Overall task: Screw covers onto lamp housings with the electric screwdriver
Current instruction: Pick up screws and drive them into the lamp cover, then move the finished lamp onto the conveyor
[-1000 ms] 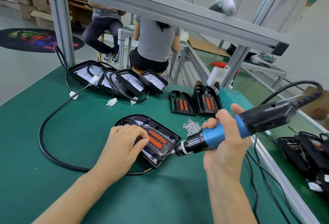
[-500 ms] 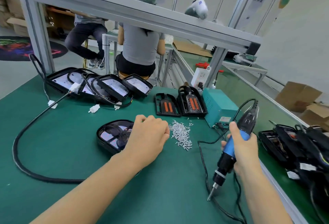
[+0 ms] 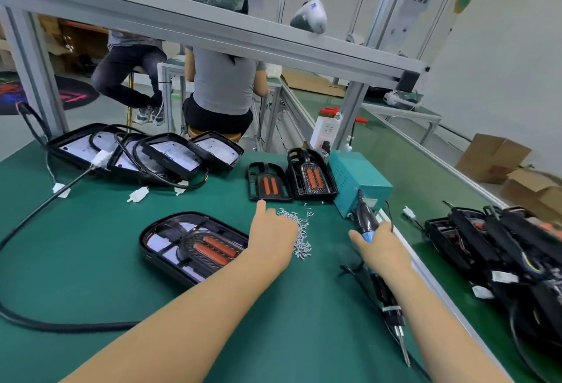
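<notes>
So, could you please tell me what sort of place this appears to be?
Most likely a lamp assembly line in a factory: a row of lamp housings on a green bench, a pile of loose screws, and an electric screwdriver in the right hand.

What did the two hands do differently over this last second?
The left hand left the lamp housing and reached over to the screw pile. The right hand swung the electric screwdriver away from the housing and laid it down toward the green mat, bit pointing toward the person. The right hand still grips it.
</notes>
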`<control>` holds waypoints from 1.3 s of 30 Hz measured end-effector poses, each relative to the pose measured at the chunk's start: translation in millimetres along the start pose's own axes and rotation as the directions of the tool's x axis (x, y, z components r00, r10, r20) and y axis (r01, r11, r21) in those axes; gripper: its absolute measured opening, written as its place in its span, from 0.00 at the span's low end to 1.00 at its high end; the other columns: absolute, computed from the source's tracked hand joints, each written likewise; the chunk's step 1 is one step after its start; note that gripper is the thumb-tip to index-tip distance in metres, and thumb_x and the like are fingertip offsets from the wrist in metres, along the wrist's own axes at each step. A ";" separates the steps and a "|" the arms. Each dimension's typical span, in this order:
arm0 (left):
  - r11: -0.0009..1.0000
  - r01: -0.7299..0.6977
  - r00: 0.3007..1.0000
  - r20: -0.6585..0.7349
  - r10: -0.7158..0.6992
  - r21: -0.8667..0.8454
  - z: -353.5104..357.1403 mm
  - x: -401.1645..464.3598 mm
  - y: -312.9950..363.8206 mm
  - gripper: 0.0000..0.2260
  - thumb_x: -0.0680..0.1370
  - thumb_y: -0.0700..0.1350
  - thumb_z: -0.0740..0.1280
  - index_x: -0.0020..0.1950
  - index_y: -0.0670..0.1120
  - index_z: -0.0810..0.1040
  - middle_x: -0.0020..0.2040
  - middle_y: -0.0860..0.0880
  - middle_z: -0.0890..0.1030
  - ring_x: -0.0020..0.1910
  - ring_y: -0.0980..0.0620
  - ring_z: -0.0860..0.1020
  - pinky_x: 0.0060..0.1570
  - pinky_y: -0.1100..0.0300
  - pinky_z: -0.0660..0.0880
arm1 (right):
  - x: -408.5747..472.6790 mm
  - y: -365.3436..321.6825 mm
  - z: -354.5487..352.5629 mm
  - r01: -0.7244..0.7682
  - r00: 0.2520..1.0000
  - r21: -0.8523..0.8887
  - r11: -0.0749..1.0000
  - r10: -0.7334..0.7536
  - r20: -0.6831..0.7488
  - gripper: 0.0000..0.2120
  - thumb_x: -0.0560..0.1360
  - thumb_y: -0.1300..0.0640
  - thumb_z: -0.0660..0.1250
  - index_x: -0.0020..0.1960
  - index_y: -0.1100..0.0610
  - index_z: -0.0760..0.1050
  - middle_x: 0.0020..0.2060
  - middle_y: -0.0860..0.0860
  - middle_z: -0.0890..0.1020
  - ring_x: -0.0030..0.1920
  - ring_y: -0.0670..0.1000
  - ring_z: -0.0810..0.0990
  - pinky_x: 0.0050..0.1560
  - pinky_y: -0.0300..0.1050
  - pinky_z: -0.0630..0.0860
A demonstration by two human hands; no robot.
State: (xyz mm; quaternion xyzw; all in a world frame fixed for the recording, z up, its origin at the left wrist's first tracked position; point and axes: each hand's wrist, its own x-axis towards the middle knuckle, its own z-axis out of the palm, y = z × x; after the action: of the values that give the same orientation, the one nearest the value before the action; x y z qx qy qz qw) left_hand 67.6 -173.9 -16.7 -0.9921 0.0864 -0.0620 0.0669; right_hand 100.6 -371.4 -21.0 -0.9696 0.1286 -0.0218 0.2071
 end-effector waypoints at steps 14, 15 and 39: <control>0.999 -0.021 1.000 0.008 0.021 0.038 16.9 2.7 13.5 0.13 0.66 0.32 0.61 0.29 0.47 0.63 0.26 0.51 0.66 0.40 0.48 0.66 0.67 0.47 0.55 | 11.1 -6.9 17.5 0.069 0.997 -0.419 0.906 -0.050 0.057 0.26 0.80 0.38 0.59 0.65 0.58 0.64 0.61 0.56 0.77 0.61 0.58 0.75 0.50 0.48 0.71; 0.999 -0.025 1.000 -0.009 0.025 0.047 17.4 4.0 14.0 0.13 0.67 0.33 0.62 0.29 0.47 0.63 0.26 0.51 0.66 0.40 0.48 0.66 0.67 0.47 0.55 | 14.0 -7.7 18.3 0.057 0.998 -0.410 0.910 -0.039 0.052 0.26 0.79 0.38 0.59 0.66 0.58 0.64 0.63 0.57 0.76 0.63 0.58 0.74 0.52 0.48 0.72; 0.999 0.008 0.996 -0.091 -0.005 0.038 5.6 -45.2 -17.7 0.22 0.78 0.42 0.52 0.73 0.41 0.62 0.72 0.44 0.66 0.76 0.42 0.52 0.52 0.41 0.15 | 31.5 -69.6 91.1 0.332 0.940 -0.106 0.937 -0.319 0.123 0.28 0.85 0.48 0.48 0.79 0.64 0.51 0.79 0.59 0.53 0.78 0.56 0.52 0.76 0.51 0.51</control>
State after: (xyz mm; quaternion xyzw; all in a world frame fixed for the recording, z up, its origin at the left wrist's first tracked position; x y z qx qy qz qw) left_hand 27.1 -147.9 -24.8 -0.9871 0.0850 -0.1087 0.0816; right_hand 156.5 -282.2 -76.2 -0.9883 -0.0437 0.0026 0.1459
